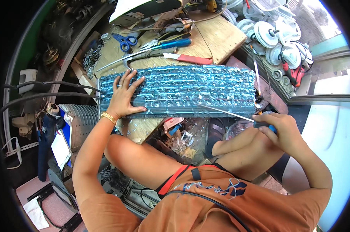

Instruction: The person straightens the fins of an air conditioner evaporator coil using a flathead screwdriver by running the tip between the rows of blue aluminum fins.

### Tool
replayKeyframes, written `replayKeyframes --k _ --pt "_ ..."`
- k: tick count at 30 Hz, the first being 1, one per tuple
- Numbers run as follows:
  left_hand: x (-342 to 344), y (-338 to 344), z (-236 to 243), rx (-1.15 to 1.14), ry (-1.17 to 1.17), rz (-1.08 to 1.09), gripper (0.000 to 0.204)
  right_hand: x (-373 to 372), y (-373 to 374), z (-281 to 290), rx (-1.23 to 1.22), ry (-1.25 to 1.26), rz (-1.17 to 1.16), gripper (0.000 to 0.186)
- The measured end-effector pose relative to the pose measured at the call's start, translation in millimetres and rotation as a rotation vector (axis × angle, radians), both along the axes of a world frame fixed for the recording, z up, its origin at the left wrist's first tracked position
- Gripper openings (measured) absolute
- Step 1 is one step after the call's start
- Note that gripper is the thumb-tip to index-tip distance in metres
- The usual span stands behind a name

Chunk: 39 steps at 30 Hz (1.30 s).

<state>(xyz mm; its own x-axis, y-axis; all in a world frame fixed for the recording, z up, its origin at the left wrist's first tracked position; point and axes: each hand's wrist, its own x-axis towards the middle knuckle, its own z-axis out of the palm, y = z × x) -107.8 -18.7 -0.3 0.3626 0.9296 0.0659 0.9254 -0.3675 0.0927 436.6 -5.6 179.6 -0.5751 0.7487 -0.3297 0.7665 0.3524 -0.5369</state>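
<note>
A long finned radiator-like block (190,83), blue and silver with torn, ragged rows of fins, lies across the wooden bench in front of me. My left hand (124,92) rests on its left part with the fingers spread. At the right, my right hand (277,125) is closed round the blue handle of a long-shafted screwdriver (231,113). The slim metal shaft points left across the block's near rows, its tip among the fins. Small silvery fin scraps lie over the block's top.
Beyond the block on the wooden bench (217,34) lie blue scissors (124,41), a red-handled knife (194,58), pliers (163,40) and another blue-handled screwdriver (177,43). White pulley-like wheels (267,33) crowd the right. Two dark cables (55,82) run in from the left.
</note>
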Motion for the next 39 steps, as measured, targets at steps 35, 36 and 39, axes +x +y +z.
replayKeyframes --k 35,36,39 --pt "0.7 -93.7 12.7 0.304 -0.144 0.135 0.066 -30.9 44.1 24.7 0.348 -0.037 0.165 0.047" --pt "-13.5 -107.1 15.6 0.269 -0.242 0.222 0.048 -33.0 57.3 14.3 0.316 0.070 0.157 0.045" --pt "-18.1 -124.6 22.0 0.224 -0.425 0.396 0.023 -71.0 78.4 -29.1 0.356 0.193 0.057 0.041"
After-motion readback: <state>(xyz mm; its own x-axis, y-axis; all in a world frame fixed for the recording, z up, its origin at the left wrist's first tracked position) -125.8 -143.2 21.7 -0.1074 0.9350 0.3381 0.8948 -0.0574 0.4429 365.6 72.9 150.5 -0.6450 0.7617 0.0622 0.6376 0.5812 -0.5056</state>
